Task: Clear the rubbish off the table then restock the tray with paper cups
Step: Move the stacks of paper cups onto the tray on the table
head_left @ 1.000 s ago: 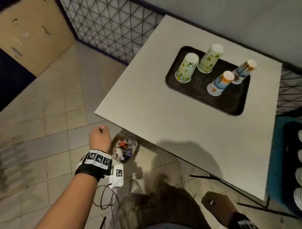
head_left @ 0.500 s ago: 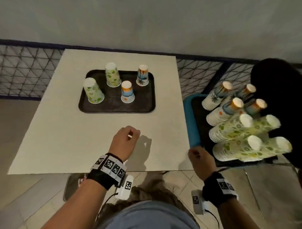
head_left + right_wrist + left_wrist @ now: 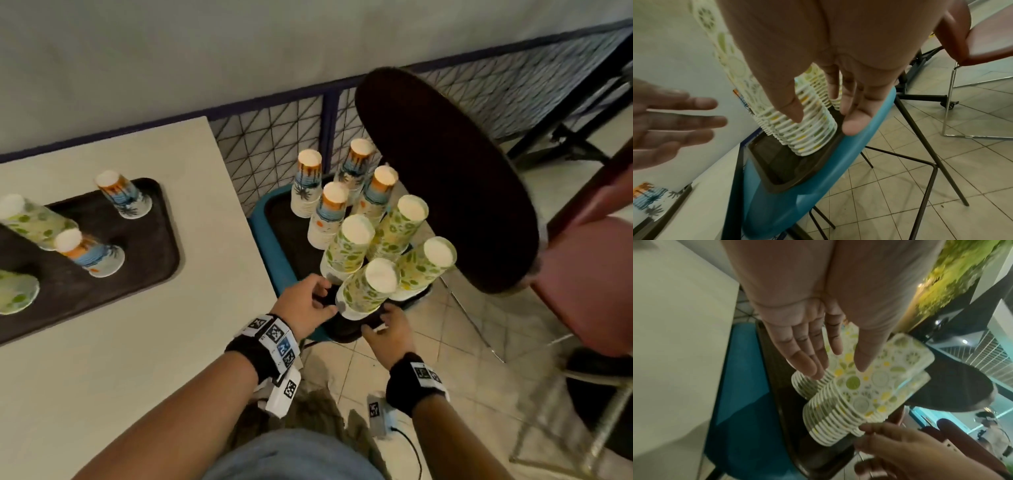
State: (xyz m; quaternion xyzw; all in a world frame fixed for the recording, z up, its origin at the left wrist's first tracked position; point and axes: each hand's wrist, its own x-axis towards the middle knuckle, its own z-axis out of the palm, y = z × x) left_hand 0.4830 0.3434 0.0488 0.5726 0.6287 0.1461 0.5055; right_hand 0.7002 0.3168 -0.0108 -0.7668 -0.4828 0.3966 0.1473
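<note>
Several stacks of upturned paper cups stand on a dark supply tray (image 3: 278,212) on a blue chair (image 3: 270,255) right of the table. My left hand (image 3: 323,294) and right hand (image 3: 383,318) flank the base of the nearest green-patterned stack (image 3: 368,287), fingers straight, holding nothing. In the left wrist view my left hand (image 3: 830,363) hovers over that stack (image 3: 849,399). In the right wrist view my right hand (image 3: 824,118) is at its rims (image 3: 807,129). On the table, the dark tray (image 3: 150,260) holds several single upturned cups, including one orange-and-blue cup (image 3: 123,195).
A dark rounded chair back (image 3: 445,178) rises just behind the stacks. A red chair (image 3: 589,274) stands at the right on the tiled floor. A wire mesh fence (image 3: 274,137) runs along the wall. The white table (image 3: 137,342) edge lies against the blue chair.
The view swung from a rubbish bin on the floor, across the table, to the chair. Both hands moved right and now flank the nearest green stack.
</note>
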